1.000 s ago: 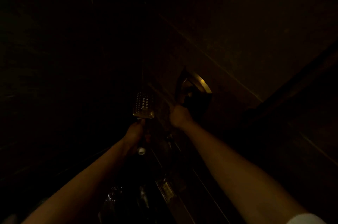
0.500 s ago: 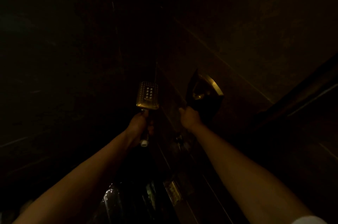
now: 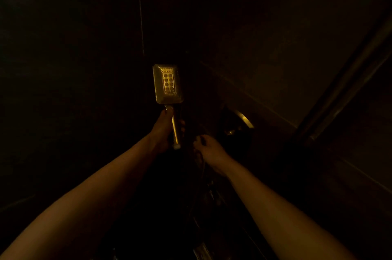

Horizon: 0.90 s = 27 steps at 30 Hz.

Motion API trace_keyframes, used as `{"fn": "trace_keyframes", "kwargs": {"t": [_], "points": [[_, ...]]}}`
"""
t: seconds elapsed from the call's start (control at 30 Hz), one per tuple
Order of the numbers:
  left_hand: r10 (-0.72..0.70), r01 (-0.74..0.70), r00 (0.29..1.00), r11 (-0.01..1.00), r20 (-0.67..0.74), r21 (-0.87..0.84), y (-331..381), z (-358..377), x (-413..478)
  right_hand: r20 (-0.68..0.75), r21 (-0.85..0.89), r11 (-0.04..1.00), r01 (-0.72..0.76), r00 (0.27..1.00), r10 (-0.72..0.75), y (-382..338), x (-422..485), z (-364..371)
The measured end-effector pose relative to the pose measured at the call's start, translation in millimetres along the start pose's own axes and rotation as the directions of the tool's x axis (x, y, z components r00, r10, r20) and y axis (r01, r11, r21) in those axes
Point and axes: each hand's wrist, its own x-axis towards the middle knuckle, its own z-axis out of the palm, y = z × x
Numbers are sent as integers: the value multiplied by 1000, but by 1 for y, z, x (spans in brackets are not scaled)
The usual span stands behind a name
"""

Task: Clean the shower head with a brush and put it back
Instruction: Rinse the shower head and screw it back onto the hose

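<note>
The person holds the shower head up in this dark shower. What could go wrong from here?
1. The scene is very dim, so dirt on the shower head may be missed.
2. Only the left hand grips its handle, so it could slip and strike the metal wall fitting nearby.

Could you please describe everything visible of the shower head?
The shower head is rectangular with rounded corners, shiny and metal-looking, its face carrying a lighter panel of round nozzles in two columns, turned toward the camera. It is held upright before a dark wall; the left hand grips its slim handle, whose pale end shows below.
</note>
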Motion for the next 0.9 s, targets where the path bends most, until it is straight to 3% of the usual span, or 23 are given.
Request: {"fn": "trace_keyframes", "kwargs": {"t": [0.2, 0.47, 0.9], "points": [[69, -49, 965, 995, 252, -85, 68, -11, -1, -145, 122, 978, 166, 978, -148, -31, -21, 41], [87, -67, 829, 996, 552, -56, 102, -30, -30, -392, 155, 952, 263, 901, -185, -59, -69, 116], [83, -158, 622, 987, 779, 21, 115, -32, -103, -625, 170, 927, 334, 764, -160, -87, -140, 159]]}}
